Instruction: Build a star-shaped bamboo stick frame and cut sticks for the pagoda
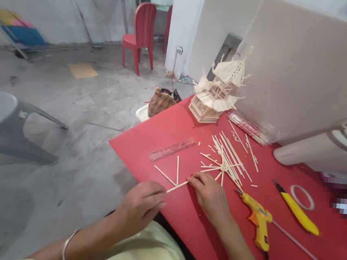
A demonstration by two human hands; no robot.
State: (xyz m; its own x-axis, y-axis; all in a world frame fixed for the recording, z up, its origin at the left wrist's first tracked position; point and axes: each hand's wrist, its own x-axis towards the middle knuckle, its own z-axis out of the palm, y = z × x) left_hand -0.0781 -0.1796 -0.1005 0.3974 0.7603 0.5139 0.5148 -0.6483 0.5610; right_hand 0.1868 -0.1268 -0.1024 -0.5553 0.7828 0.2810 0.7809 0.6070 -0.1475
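Between my two hands, above the red tabletop's near edge, is a small frame of thin wooden sticks: one crosspiece with two sticks fanning away from its middle. My left hand pinches the crosspiece's left end, and my right hand pinches its right end. Just beyond my right hand lies a spoked wheel of sticks, partly over a bundle of loose sticks. A clear ruler rests beyond the frame. To the right of my right hand a yellow glue gun lies on its side.
A stick-built pagoda model stands at the table's far corner beside a plastic packet of sticks. At right are a yellow cutter, a tape roll and a large pale tube. A grey stool stands left.
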